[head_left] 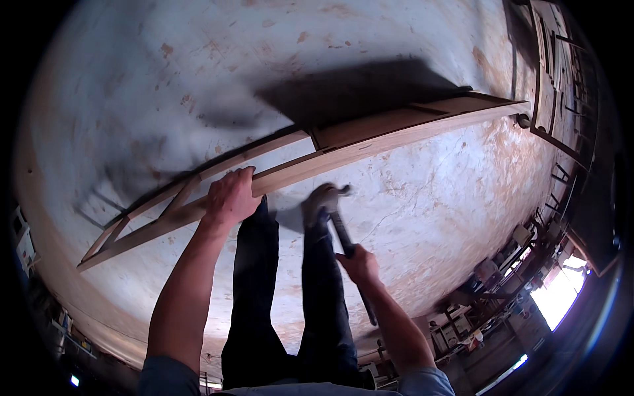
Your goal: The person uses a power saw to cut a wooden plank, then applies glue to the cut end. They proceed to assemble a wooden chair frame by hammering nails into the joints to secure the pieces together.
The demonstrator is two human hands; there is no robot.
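Note:
A long wooden frame (370,146) with cross-pieces stands on edge over the floor, slanting from lower left to upper right. My left hand (231,197) is wrapped over its near rail, left of the middle. In my right hand (360,264) is a hammer (341,229), gripped partway along its dark handle. The hammer's head is up beside my right shoe, apart from the wood. Part of the frame, toward its right end, is filled by a brown panel (370,127). My left fingertips are hidden behind the rail.
The pale, stained floor (422,191) spreads all around, with the frame's dark shadow behind it. My legs (323,284) stand close to the near rail. Stacked wooden pieces (551,72) lie at the far right. Cluttered furniture and a bright opening (561,294) are at the lower right.

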